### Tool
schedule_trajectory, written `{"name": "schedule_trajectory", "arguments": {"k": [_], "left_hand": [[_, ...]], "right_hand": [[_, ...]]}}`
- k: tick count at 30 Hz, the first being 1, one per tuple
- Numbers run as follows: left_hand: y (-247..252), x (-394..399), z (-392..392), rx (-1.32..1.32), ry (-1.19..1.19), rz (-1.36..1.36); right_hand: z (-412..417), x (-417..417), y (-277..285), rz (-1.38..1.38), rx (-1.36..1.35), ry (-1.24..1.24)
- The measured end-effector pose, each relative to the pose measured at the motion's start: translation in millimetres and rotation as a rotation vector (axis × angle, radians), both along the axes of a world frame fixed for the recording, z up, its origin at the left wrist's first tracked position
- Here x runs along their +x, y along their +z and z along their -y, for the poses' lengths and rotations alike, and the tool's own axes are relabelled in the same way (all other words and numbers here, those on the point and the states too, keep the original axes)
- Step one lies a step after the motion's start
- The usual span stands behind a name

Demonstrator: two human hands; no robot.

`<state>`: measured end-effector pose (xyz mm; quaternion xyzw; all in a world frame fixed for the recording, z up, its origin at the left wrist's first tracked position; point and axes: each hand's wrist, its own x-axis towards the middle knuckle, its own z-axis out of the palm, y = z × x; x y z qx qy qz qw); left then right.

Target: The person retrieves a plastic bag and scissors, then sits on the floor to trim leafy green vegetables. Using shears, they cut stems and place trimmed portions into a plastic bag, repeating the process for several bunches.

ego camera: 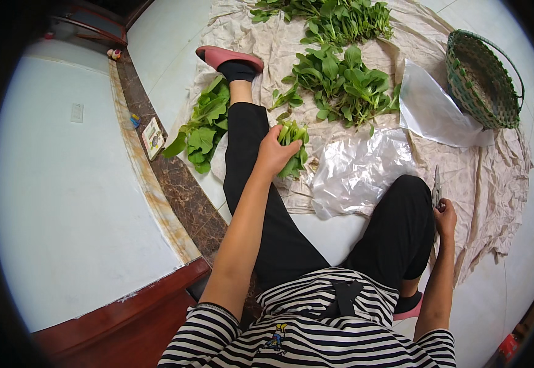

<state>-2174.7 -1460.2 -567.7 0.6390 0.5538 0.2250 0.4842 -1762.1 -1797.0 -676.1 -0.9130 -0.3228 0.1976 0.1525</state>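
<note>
My left hand [277, 151] is closed around a bunch of leafy greens [294, 131], its pale stem ends up and its leaves hanging down over the cloth. Off to the right, beside my bent knee, my right hand [445, 216] grips scissors [437, 186], their blades pointing away from me. A pile of greens [347, 85] with roots lies beyond my left hand, with a small loose plant [286, 97] at its left. More greens [340, 20] lie at the far edge. Larger leafy greens [204, 126] lie left of my outstretched leg.
A beige cloth [487, 184] covers part of the tiled floor. On it lie a crumpled clear plastic bag [363, 170] and a second plastic bag [432, 108], partly under a green woven basket [483, 83]. At the left stands a white wall [83, 184] with a dark marble skirting.
</note>
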Motion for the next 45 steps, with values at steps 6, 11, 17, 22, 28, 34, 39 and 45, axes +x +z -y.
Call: {"name": "schedule_trajectory", "arguments": {"k": [6,11,17,22,28,34,39,45], "left_hand": [[44,7,53,-0.134,-0.073,0.493],[42,48,97,-0.228,-0.059,0.592],[51,62,136,-0.562,-0.026,0.981],[64,28,144,-0.545,-0.310,0.638],[72,9,117,-0.308,-0.213,0.387],[55,40,112,-0.438,-0.441,0.432],[43,35,111,-0.333,-0.567,0.222],[42,36,115,-0.044,-0.442,0.015]], "right_hand": [[-53,-39,82,-0.028,0.328,0.013],[-133,-177,170,-0.363,0.579,0.560],[-148,-231,131,-1.148,0.631,0.430],[-120,-219,109,-1.595,0.599,0.050],[-102,-205,115,-2.052,0.491,-0.006],[-102,-203,124,-1.938,0.293,0.167],[-105,-197,127,-1.637,0.269,0.194],[-110,-196,136,-1.472,0.274,0.207]]}}
